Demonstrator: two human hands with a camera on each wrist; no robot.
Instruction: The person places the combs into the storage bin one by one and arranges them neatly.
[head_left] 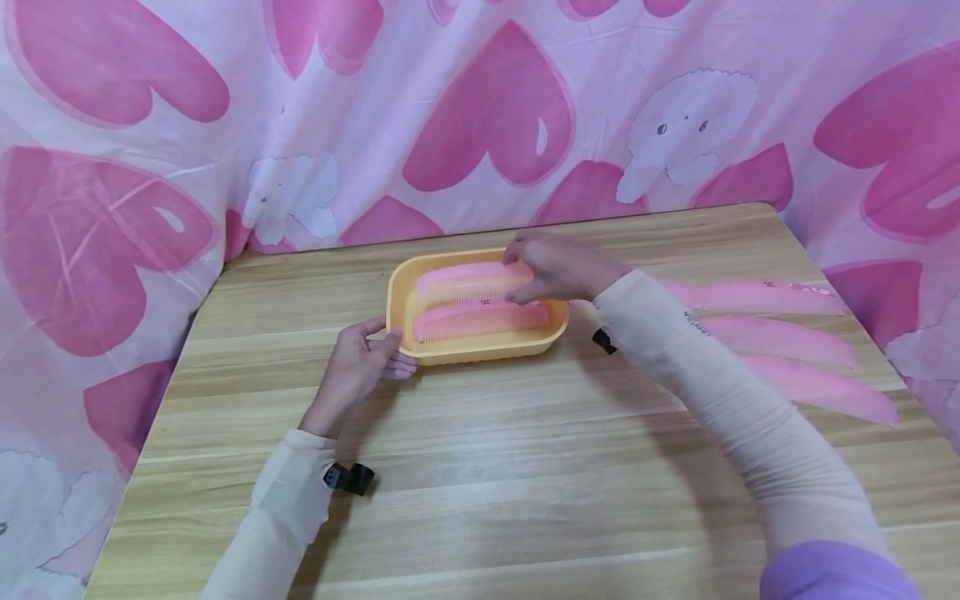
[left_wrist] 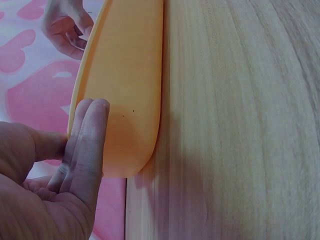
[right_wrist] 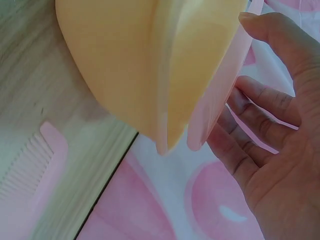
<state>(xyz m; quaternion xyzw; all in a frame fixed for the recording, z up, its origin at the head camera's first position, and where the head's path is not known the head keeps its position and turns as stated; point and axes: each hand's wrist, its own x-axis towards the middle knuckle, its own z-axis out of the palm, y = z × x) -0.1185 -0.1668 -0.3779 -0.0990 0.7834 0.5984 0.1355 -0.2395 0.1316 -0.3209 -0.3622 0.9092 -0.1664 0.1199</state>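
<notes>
Far comb (head_left: 465,277) held over tray (head_left: 480,357)

Left hand (head_left: 360,358) gripped the tray's left end; right hand (head_left: 562,265) held the far comb's right end. Near comb (head_left: 483,319) lay in tray; other combs (head_left: 795,340) lay right of tray on worktop (head_left: 480,475).

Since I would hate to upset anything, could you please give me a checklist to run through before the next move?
1. Shallow yellow plastic tray upright on the wood-grain table: ok.
2. Left-hand grip holding the tray's left end: ok.
3. Front pink toothed plastic comb inside the tray: ok.
4. Right-hand grip firm on the rear pink plastic comb: cannot tell.
5. Rear comb resting on the tray's bottom: cannot tell.
6. All combs in the tray: not ok; other pink combs lie on the table.
</notes>
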